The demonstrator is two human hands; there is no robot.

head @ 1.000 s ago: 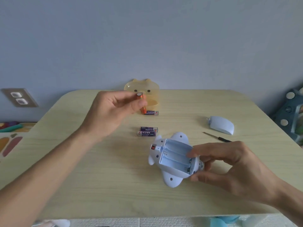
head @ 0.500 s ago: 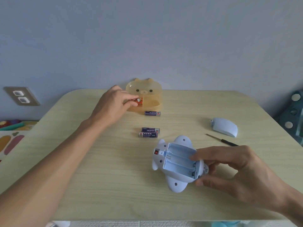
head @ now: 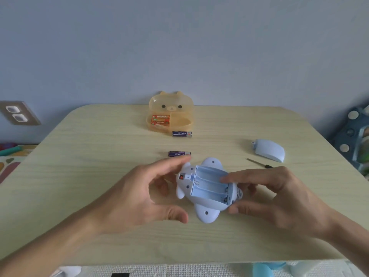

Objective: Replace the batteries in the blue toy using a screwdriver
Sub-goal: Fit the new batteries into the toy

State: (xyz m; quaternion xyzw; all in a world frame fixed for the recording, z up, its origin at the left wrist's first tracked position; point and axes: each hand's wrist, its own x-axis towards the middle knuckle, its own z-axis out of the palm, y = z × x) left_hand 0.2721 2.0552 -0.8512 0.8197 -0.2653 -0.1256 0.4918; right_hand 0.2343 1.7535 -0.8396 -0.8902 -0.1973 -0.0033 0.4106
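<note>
Your left hand [head: 139, 198] hovers at 9 o'clock of the blue toy [head: 205, 188], fingers spread and grasping nothing, its fingertips just beside the toy's tail end. The toy lies belly-up at the middle of the desk [head: 79, 176], its battery bay [head: 209, 183] open and empty, three slots showing. Your right hand [head: 279, 196] pinches the toy from 3 o'clock, forefinger over the bay's rim and thumb under the near edge.

The toy looks to be hollow hard plastic: light, stiff and smooth, likely to skid on the desk if pushed from one side only. Hold it by the body's outer edges rather than by the thin fins or the spring contacts inside the bay, which could bend.

At 12 o'clock of the toy, one purple battery [head: 179, 153] lies near it and a second purple battery [head: 182, 133] farther off, just beside the bear-faced yellow box [head: 179, 102], which holds orange batteries [head: 161, 119]. Whether a third purple cell hides behind your left fingers cannot be told. At 2 o'clock lie the screwdriver [head: 259, 163] and, beyond it, the bay's cover [head: 268, 149], both well apart from either hand. Judging by the empty bay, loading cells comes next.
</note>
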